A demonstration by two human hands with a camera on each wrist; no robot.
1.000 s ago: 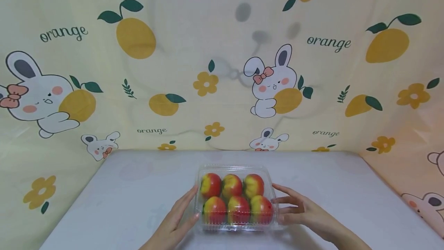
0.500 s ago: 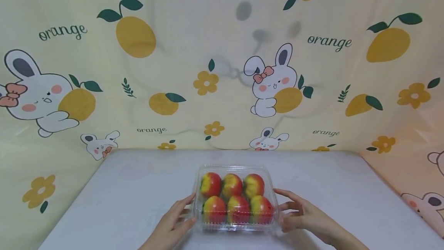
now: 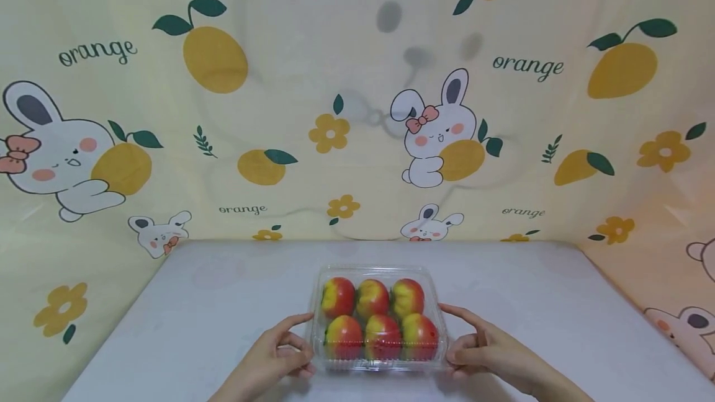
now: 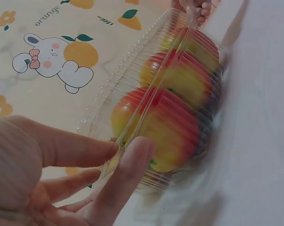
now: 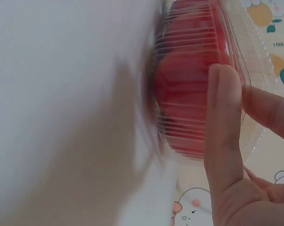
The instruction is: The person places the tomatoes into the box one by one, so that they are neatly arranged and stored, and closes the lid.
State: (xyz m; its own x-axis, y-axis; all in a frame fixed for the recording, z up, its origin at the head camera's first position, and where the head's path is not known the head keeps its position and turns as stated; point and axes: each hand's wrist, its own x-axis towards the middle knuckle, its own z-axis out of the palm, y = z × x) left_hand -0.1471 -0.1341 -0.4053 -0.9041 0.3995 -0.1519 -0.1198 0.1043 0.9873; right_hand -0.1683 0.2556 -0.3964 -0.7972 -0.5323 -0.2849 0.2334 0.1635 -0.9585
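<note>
A clear plastic clamshell box (image 3: 385,365) sits on the table with its lid down. Inside lie several red-and-yellow fruits (image 3: 373,298) in two rows; they look like apples or mangoes. At the box's left side my left hand (image 3: 276,352) pinches the rim, and in the left wrist view its thumb (image 4: 125,176) is on the near side of that rim. My right hand (image 3: 486,352) pinches the opposite rim, its thumb (image 5: 224,108) lying against the clear wall in the right wrist view. Some of the curled fingers behind the rims are hidden.
The pale table (image 3: 234,290) reaches back to a cream cloth (image 3: 290,79) printed with rabbits, oranges and flowers. More of that cloth hangs at the left and right sides of the table.
Both hands have slid toward the front corners of the box, and their fingers have curled in on the rims. The box stays in nearly the same place.
</note>
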